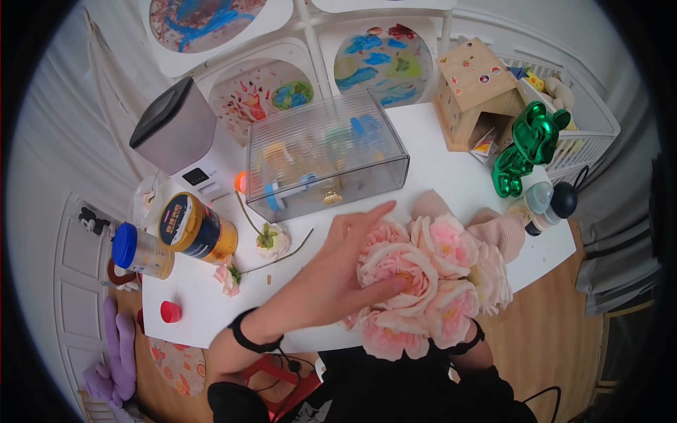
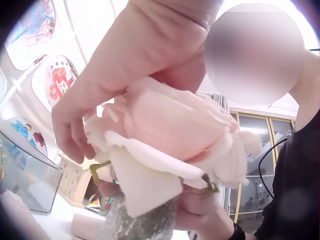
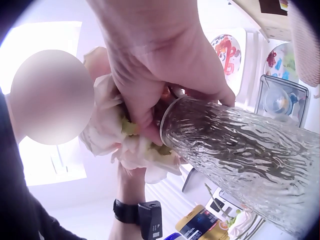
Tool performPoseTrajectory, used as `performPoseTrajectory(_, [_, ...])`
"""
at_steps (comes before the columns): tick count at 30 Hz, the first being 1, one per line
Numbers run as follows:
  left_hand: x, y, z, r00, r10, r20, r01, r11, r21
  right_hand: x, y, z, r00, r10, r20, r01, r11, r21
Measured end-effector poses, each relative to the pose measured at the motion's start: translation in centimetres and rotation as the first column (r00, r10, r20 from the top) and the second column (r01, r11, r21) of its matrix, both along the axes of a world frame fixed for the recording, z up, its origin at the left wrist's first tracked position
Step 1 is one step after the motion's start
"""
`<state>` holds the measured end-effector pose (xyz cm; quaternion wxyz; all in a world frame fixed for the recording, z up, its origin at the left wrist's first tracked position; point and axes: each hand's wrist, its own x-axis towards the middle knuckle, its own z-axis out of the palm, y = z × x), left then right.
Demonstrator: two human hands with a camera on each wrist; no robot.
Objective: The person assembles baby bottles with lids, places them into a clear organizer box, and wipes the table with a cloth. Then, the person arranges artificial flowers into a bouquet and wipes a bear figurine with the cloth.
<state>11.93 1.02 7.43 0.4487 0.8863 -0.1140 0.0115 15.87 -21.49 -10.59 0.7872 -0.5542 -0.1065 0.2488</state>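
A bunch of pale pink roses [image 1: 402, 278] is gathered in front of the person, standing in a ridged clear glass vase [image 3: 235, 140]. My left hand [image 1: 338, 264] lies over the blooms, index finger stretched out and thumb across one rose. In the left wrist view, the fingers of that hand drape over the far side of a large rose [image 2: 165, 125]. My right hand [image 3: 160, 65] grips the vase around its rim, just below the flower heads. From the head view, the blooms hide that hand and most of the vase.
Loose roses [image 1: 273, 241] with long stems lie on the white table [image 1: 296, 296]. Around them stand two lidded jars, one gold-lidded [image 1: 199, 227], a clear box [image 1: 328, 155], a grey-topped appliance [image 1: 176, 127], a wooden house [image 1: 479, 92] and a shiny green bear [image 1: 525, 148].
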Motion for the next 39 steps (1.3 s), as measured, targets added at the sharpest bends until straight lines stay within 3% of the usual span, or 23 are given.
performPoseTrajectory(5, [4.2, 1.8, 2.5, 0.985, -0.112, -0.128, 0.115, 0.993, 0.021, -0.3, -0.2, 0.1, 1.0, -0.001, 0.015, 0.001, 1.0, 0.0])
performPoseTrajectory(7, [5.8, 1.3, 3.4, 0.816, -0.229, -0.531, 0.111, 0.963, -0.244, -0.3, -0.2, 0.2, 1.0, -0.004, 0.024, 0.004, 1.0, 0.003])
performPoseTrajectory(8, [6.4, 1.1, 3.6, 0.817, -0.231, -0.528, 0.115, 0.963, -0.242, -0.2, -0.2, 0.2, 1.0, -0.007, 0.03, 0.006, 1.0, 0.005])
performPoseTrajectory(10, [7.4, 0.5, 3.7, 0.753, -0.228, -0.617, 0.32, 0.946, 0.041, -0.1, -0.3, 0.3, 0.999, -0.012, 0.039, 0.011, 1.0, 0.007])
performPoseTrajectory(14, [6.5, 0.6, 3.5, 0.823, -0.185, -0.538, 0.282, 0.954, 0.103, 0.0, -0.2, 0.2, 0.998, -0.028, 0.051, 0.027, 0.999, 0.02])
performPoseTrajectory(16, [5.7, 0.2, 4.0, 0.728, -0.124, -0.674, 0.172, 0.985, 0.004, 0.1, -0.2, 0.3, 0.998, -0.029, 0.055, 0.028, 0.999, 0.02])
performPoseTrajectory(22, [3.6, -0.1, 1.2, 0.777, -0.168, -0.606, 0.009, 0.966, -0.257, 0.5, 0.7, 0.4, 0.997, -0.006, 0.08, 0.003, 0.999, 0.034])
performPoseTrajectory(26, [3.3, 0.2, 0.5, 0.824, -0.152, -0.545, -0.012, 0.958, -0.285, 1.1, 0.8, 0.6, 0.995, -0.009, 0.103, 0.006, 0.999, 0.037])
performPoseTrajectory(28, [2.7, 0.0, 2.1, 0.708, -0.11, -0.697, -0.173, 0.93, -0.323, 1.4, 0.8, 0.7, 0.993, -0.013, 0.115, 0.008, 0.999, 0.039])
performPoseTrajectory(29, [2.7, 0.1, 1.4, 0.711, -0.111, -0.695, -0.171, 0.931, -0.324, 1.5, 0.8, 0.8, 0.993, -0.014, 0.12, 0.009, 0.999, 0.039])
performPoseTrajectory(31, [2.4, 0.3, -0.7, 0.76, -0.201, -0.619, -0.189, 0.842, -0.505, 1.7, 0.8, 0.8, 0.992, -0.016, 0.127, 0.011, 0.999, 0.038])
performPoseTrajectory(35, [2.1, 0.4, 0.3, 0.752, -0.228, -0.619, -0.145, 0.858, -0.493, 1.8, 0.7, 0.7, 0.991, -0.025, 0.135, 0.02, 0.999, 0.039])
performPoseTrajectory(39, [1.9, 0.4, -0.6, 0.782, -0.248, -0.572, -0.229, 0.739, -0.634, 1.9, 0.6, 0.7, 0.989, -0.031, 0.143, 0.025, 0.999, 0.04])
